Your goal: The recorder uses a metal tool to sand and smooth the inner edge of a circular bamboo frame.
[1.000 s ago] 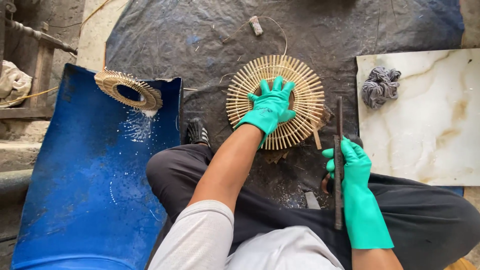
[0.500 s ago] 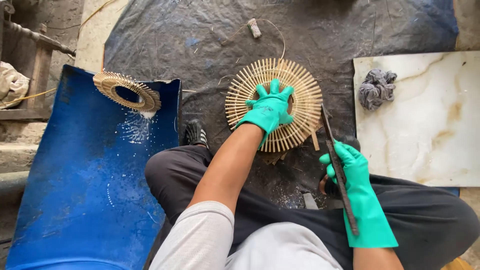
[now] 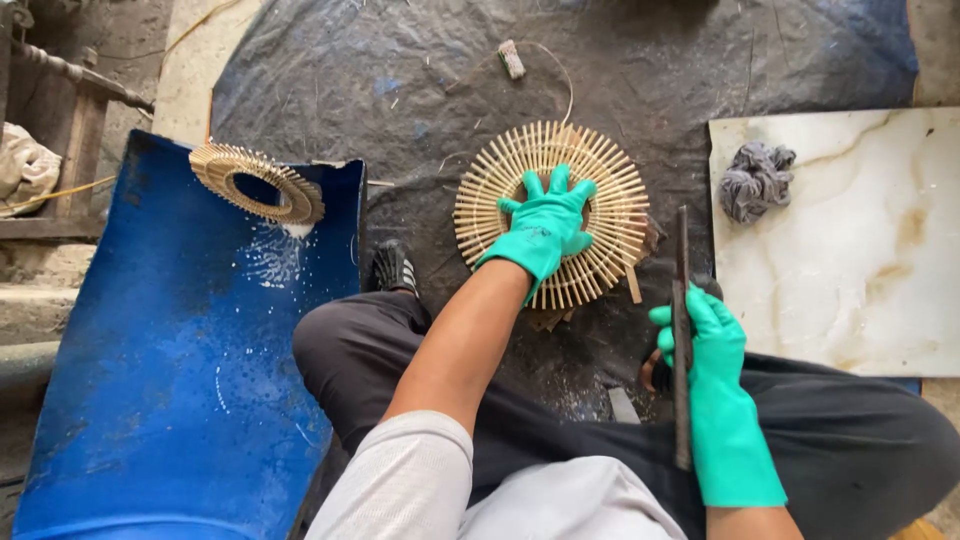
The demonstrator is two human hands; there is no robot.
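Head view looks straight down on a seated person's lap and the dark plastic sheet [image 3: 400,90] spread over the floor. Just above the centre of the frame lies a round sunburst ring of thin pale bamboo sticks [image 3: 552,212], flat on the sheet, and the left hand in a green rubber glove [image 3: 543,228] presses on its middle with fingers spread, a flat open palm rather than a closed grip, seemingly to pin the light ring so it cannot slide or turn. The right hand, also green-gloved [image 3: 705,350], has its grip closed around a long dark metal blade-like bar [image 3: 682,330], held upright in the frame beside the ring's right edge, close at hand but not touching the sticks. A second, smaller bamboo stick ring [image 3: 258,181] rests on the upper rim of a curved blue plastic drum half [image 3: 160,380] at the left, flecked with white. At the right a pale marble-patterned slab [image 3: 850,280] carries a crumpled grey rag [image 3: 756,178], kept clear of the work
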